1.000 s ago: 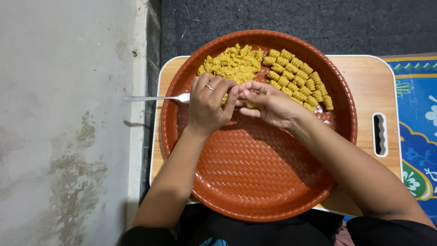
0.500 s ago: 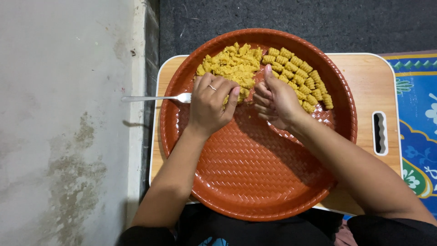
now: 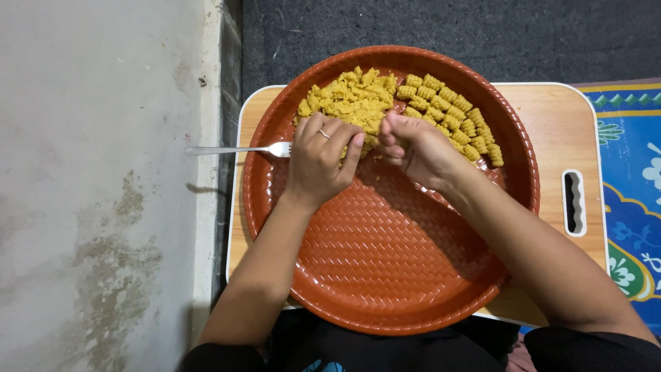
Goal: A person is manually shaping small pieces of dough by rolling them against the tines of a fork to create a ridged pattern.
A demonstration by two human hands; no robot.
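A round red-brown woven-pattern tray (image 3: pixel 385 262) rests on a small wooden board (image 3: pixel 544 117). At its far side lies a heap of yellow dough (image 3: pixel 348 100) and, to the right, rows of several small ridged dough pieces (image 3: pixel 454 117). My left hand (image 3: pixel 320 158), a ring on one finger, holds a metal fork (image 3: pixel 234 149) whose handle sticks out left over the tray's rim. My right hand (image 3: pixel 413 148) is curled beside it at the heap's near edge, fingers pinched on a bit of dough.
A grey concrete floor (image 3: pixel 96 172) lies to the left, a dark mat (image 3: pixel 427 24) beyond the tray, and a blue patterned mat (image 3: pixel 633 179) to the right. The board has a handle slot (image 3: pixel 573 201) at its right end.
My right hand has moved left from the ridged pieces to the dough heap and closed its fingers. My left hand and the fork have stayed in place.
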